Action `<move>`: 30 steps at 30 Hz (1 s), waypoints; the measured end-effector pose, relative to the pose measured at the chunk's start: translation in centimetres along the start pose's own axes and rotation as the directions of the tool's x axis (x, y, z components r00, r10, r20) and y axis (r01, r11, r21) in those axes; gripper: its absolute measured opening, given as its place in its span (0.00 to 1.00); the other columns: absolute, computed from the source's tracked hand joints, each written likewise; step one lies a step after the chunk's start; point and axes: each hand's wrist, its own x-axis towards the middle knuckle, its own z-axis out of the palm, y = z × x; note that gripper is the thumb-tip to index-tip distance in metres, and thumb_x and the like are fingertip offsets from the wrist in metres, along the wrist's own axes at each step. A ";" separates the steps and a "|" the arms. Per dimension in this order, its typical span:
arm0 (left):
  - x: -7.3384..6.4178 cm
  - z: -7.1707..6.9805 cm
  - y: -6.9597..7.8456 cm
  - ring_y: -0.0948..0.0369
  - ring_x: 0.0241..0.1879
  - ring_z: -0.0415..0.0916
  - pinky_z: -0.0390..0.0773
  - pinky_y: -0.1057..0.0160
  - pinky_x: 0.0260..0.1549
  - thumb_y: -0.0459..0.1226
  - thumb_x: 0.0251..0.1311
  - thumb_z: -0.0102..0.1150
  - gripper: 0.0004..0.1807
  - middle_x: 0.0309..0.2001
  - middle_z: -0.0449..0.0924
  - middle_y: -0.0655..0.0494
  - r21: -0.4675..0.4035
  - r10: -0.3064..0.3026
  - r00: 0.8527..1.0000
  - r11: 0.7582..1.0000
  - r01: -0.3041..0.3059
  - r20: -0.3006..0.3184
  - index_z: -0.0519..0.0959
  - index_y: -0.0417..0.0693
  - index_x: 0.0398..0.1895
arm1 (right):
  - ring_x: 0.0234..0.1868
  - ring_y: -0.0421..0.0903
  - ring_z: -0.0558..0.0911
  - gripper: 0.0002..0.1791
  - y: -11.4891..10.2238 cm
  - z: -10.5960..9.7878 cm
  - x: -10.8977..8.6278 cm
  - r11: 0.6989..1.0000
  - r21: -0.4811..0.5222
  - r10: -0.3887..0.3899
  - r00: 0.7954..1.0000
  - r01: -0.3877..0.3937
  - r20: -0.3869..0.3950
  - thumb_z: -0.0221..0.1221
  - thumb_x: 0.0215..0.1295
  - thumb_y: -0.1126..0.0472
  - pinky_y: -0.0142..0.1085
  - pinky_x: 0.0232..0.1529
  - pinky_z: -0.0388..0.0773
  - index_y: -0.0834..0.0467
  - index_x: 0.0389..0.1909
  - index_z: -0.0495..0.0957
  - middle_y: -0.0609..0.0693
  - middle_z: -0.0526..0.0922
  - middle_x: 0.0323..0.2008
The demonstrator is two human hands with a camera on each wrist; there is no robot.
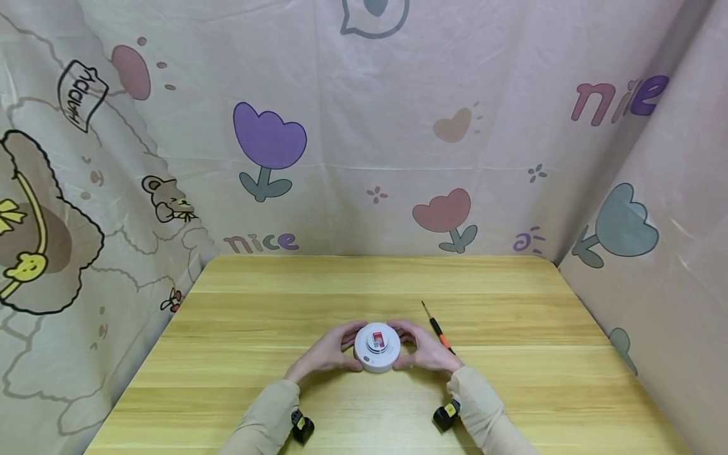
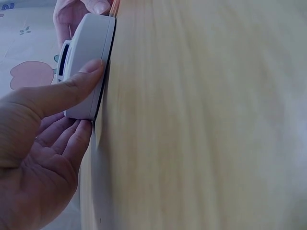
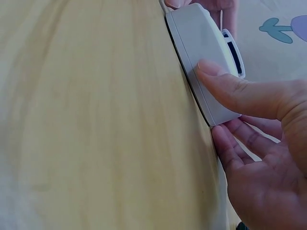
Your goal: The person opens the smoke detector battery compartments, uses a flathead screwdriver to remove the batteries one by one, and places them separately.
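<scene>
A round white smoke detector [image 1: 378, 360] with a red label on its raised centre sits face up at the middle of the table. My left hand [image 1: 328, 351] grips its left side, thumb at the near edge and fingers round the far side. On the opposite side my right hand [image 1: 425, 349] holds it the same way. In the left wrist view the detector [image 2: 91, 43] shows its smooth side wall, its base right at the tabletop. The right wrist view has the thumb [image 3: 225, 88] pressed along the detector's [image 3: 196, 43] rim.
A screwdriver [image 1: 436, 327] with a black and orange handle lies just beyond my right hand, its tip pointing away. The wooden table [image 1: 256, 303] ends at a printed cloth backdrop [image 1: 352, 126]. Small black cameras [image 1: 446, 415] hang at both wrists.
</scene>
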 end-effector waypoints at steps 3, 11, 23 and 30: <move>0.0 0.0 0.0 0.51 0.66 0.55 0.62 0.62 0.62 0.27 0.39 0.67 0.48 0.66 0.55 0.43 -0.011 0.006 1.000 1.000 -0.006 -0.001 0.52 0.39 0.66 | 0.52 0.56 0.71 0.46 0.0 0.0 0.0 1.000 0.002 -0.002 1.000 0.002 -0.003 0.68 0.39 0.71 0.41 0.58 0.70 0.67 0.62 0.57 0.61 0.69 0.54; 0.0 0.0 0.0 0.47 0.65 0.55 0.62 0.56 0.62 0.26 0.37 0.67 0.48 0.66 0.55 0.39 -0.027 0.019 1.000 0.999 -0.019 -0.004 0.52 0.36 0.65 | 0.52 0.55 0.72 0.46 0.3 0.1 0.0 1.000 -0.001 -0.003 1.000 0.003 -0.016 0.69 0.38 0.68 0.41 0.58 0.70 0.66 0.62 0.58 0.60 0.71 0.54; 0.0 -0.2 0.0 0.49 0.64 0.58 0.63 0.59 0.62 0.28 0.37 0.69 0.47 0.65 0.58 0.41 -0.058 0.023 1.000 0.998 -0.022 0.000 0.55 0.36 0.64 | 0.53 0.57 0.71 0.46 1.3 0.1 0.0 0.997 0.064 -0.028 0.999 0.030 -0.026 0.69 0.38 0.67 0.38 0.60 0.69 0.67 0.61 0.58 0.60 0.69 0.56; -0.1 -0.2 -0.1 0.50 0.64 0.58 0.64 0.62 0.62 0.30 0.38 0.68 0.47 0.65 0.58 0.41 -0.054 0.019 1.000 0.998 -0.019 0.001 0.55 0.36 0.64 | 0.54 0.57 0.70 0.45 1.4 0.1 -0.1 0.995 0.091 -0.032 0.999 0.035 -0.033 0.69 0.38 0.67 0.38 0.61 0.68 0.67 0.61 0.59 0.59 0.70 0.57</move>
